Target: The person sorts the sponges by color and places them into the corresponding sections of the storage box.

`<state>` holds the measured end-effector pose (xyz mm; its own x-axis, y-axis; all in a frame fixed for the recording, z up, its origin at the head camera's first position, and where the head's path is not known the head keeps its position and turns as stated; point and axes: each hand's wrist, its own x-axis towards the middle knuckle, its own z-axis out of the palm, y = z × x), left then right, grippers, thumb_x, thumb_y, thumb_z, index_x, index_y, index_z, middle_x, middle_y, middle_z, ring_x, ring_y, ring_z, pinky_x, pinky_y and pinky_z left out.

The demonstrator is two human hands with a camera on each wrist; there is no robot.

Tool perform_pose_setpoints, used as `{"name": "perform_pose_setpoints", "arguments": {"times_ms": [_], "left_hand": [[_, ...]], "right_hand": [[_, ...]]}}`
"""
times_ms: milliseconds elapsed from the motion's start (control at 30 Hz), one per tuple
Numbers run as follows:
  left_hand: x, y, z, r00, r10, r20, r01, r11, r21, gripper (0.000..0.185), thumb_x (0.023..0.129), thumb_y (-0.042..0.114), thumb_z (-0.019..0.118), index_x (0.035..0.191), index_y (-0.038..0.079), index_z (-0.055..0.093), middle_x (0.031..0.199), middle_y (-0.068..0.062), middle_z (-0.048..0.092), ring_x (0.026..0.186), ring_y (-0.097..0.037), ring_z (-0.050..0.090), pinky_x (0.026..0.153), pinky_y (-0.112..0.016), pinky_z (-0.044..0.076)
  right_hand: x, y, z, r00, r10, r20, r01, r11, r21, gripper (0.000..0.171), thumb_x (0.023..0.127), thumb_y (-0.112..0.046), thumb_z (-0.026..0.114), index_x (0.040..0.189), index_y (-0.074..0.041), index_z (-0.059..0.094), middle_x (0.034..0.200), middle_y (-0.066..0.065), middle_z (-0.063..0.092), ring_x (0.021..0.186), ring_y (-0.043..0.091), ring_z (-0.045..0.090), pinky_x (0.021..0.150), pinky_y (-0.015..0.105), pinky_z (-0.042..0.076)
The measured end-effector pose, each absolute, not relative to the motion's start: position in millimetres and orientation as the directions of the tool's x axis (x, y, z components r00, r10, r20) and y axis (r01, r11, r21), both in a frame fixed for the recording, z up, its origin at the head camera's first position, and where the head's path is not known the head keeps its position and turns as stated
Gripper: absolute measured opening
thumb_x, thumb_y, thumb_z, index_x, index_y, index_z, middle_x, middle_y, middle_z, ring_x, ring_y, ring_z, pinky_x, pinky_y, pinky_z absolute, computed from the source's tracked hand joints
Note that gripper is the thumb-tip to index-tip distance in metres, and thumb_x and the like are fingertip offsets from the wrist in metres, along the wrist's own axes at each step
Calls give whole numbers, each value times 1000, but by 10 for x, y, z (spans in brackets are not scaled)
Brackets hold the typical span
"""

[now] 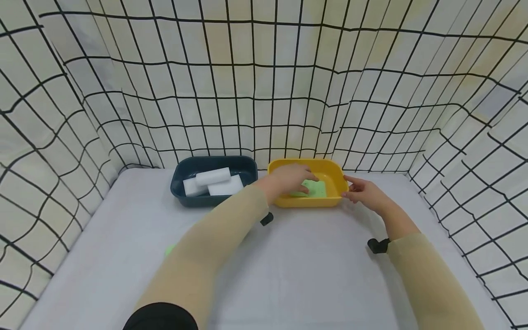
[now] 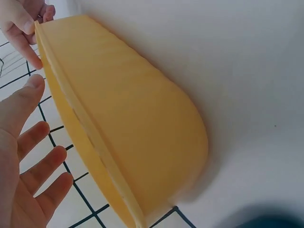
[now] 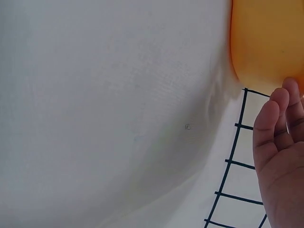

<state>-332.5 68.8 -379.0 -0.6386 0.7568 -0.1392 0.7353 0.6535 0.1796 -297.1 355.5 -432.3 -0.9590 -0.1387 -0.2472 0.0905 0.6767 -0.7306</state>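
Observation:
A yellow tray stands at the back of the white table and holds a green sponge. My left hand reaches over the tray's near rim, fingers straight, lying on or just above the sponge's left part. In the left wrist view the left hand is spread open beside the yellow tray. My right hand pinches the tray's right end, thumb below and fingers on the rim. That right hand also shows at the rim's corner. From the right wrist, the right hand touches the yellow tray.
A dark blue tray with three white sponges stands left of the yellow one. A scrap of something green peeks out under my left forearm. A black-gridded cloth wall closes in the table at the back and both sides.

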Motion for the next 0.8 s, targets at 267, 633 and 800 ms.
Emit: {"name": "perform_pose_setpoints", "arguments": {"times_ms": [267,633,800], "left_hand": [[-3175,572,-3729,-586,804,-103,791,595,145,51,97,34,65,146,29,52,148,2,49,137,-19,42,115,-36,32],[-2853,172,-3616,-567,819,-83,817,573,71,52,96,35,67,145,35,51,143,3,52,132,-19,46,111,-36,38],[-2690,-113,-3622,-559,828,-42,826,561,57,51,94,35,70,142,33,55,135,4,58,121,-17,53,104,-33,43]], "right_hand": [[-2963,3558,-4326,-959,-135,-251,100,665,-740,79,93,-38,70,158,-18,29,114,15,57,95,30,55,101,52,40],[-2922,3515,-4283,-951,-154,-267,106,651,-751,82,96,-37,67,160,-23,19,111,18,59,95,30,57,105,56,38],[-2912,3510,-4282,-950,-155,-271,104,661,-744,80,96,-36,66,160,-21,20,106,16,59,95,30,57,104,56,38]]}}
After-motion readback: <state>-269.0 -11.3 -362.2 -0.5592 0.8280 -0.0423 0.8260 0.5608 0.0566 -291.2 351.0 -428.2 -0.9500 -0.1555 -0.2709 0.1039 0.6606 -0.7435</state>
